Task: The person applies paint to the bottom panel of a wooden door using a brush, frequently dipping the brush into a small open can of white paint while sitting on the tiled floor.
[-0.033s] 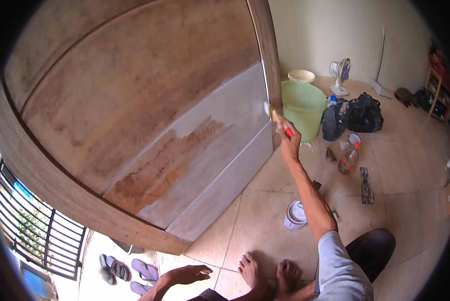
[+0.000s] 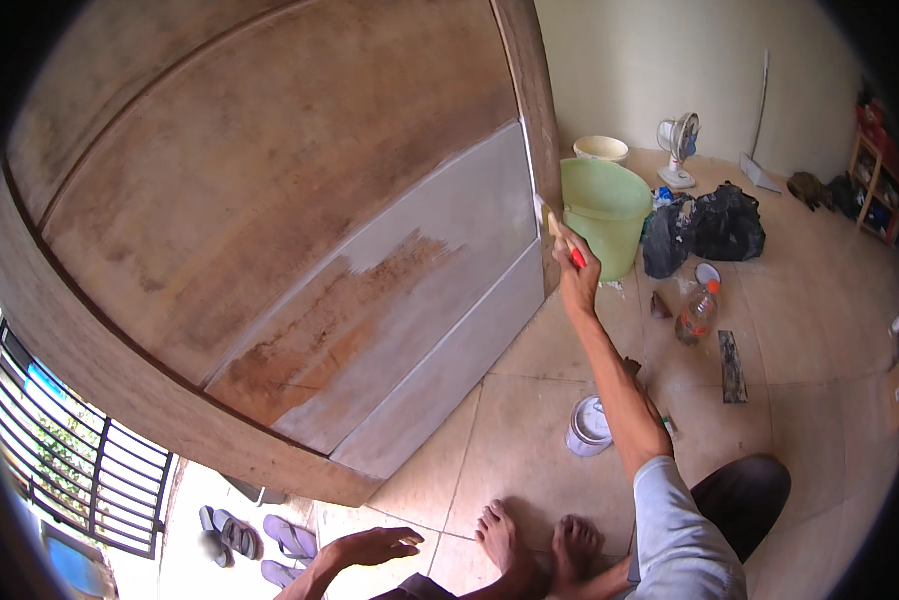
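Wooden panel, partly grey, ten o'clock; your right hand grips brush, two o'clock; left hand empty, relaxed, seven o'clock.

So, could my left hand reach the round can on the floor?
Probably not without leaning: the can stands off to the left hand's right, beyond your bare feet, partly hidden behind your right forearm.

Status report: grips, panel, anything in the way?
Right grip holds brush at panel's right edge. Left grip loose, off the panel. Panel part grey, part brown. Bucket beyond that edge, not blocking.
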The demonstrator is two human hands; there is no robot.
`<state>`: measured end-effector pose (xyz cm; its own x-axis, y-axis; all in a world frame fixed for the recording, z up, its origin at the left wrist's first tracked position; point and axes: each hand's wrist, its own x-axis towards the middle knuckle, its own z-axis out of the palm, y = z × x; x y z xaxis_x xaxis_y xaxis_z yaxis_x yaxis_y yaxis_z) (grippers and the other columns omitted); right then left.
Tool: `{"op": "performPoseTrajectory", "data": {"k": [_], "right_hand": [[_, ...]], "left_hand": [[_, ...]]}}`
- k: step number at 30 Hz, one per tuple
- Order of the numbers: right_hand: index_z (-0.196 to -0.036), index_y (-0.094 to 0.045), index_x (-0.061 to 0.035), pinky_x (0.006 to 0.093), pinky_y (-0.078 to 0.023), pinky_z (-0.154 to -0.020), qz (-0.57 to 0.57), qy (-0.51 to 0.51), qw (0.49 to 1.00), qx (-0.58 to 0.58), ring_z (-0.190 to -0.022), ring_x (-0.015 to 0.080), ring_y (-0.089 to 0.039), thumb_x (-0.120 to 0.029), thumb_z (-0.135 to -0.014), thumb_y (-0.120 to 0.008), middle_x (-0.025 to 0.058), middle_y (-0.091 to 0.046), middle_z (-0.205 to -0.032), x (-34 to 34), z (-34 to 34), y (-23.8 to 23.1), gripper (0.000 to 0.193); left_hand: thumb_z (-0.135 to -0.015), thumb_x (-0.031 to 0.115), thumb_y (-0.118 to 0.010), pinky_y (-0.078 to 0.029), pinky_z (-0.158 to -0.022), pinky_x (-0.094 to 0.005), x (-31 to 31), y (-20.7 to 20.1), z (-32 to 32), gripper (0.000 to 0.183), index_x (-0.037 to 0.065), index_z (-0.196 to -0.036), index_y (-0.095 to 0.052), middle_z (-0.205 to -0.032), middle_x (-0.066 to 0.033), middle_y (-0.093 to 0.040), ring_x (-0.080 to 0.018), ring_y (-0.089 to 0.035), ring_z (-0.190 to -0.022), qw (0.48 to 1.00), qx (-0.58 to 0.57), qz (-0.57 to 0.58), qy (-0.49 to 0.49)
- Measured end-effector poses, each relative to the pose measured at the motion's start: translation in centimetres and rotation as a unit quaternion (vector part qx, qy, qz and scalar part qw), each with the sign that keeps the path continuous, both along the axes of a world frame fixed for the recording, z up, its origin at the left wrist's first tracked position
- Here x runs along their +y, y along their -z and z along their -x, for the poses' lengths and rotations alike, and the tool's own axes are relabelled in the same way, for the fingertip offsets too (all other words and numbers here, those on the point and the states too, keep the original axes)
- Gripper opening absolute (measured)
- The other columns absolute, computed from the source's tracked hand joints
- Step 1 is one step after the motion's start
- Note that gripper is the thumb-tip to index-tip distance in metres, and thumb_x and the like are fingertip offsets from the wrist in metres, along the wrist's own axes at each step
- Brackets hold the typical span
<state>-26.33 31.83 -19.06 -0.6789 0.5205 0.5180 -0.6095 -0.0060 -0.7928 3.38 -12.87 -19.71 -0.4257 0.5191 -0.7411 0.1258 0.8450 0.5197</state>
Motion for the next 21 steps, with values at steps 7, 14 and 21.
{"op": "performPoseTrajectory", "data": {"k": [7,14,21], "right_hand": [[-0.125,-0.062,0.0018,0.0313,-0.045,-0.098,-0.069,-0.006,0.998,0.008,-0.111,0.0194,-0.06,-0.006,-0.095,-0.06,0.0135,-0.066,-0.121,-0.9,-1.2,-0.4,0.031],[-0.125,-0.064,-0.0018,0.0304,-0.048,-0.092,-0.137,0.074,0.988,-0.018,-0.104,0.0186,-0.062,-0.011,-0.097,-0.062,0.0092,-0.067,-0.119,-0.8,-0.3,-3.3,0.03],[-0.127,-0.061,0.0021,0.0266,-0.047,-0.09,-0.015,-0.001,0.999,0.046,-0.105,0.0128,-0.058,-0.01,-0.098,-0.059,0.0082,-0.065,-0.12,-1.0,-2.2,-5.9,0.031]], "left_hand": [[-0.101,0.048,-0.048,-0.047,-0.102,-0.0416,0.5,-0.6,0.1,0.05,0.018,-0.141,-0.048,-0.137,-0.0097,-0.058,-0.0309,-0.058,-0.121,1.0,-0.017,0.026,-0.001],[-0.101,0.049,-0.048,-0.047,-0.1,-0.0428,0.9,-0.1,0.5,0.051,0.019,-0.142,-0.047,-0.136,-0.0107,-0.058,-0.0314,-0.058,-0.121,0.999,-0.005,0.025,0.027],[-0.102,0.047,-0.046,-0.048,-0.097,-0.0387,0.9,-0.4,0.1,0.049,0.014,-0.138,-0.051,-0.126,-0.0119,-0.065,-0.0299,-0.062,-0.113,0.999,0.004,0.018,0.027]]}}
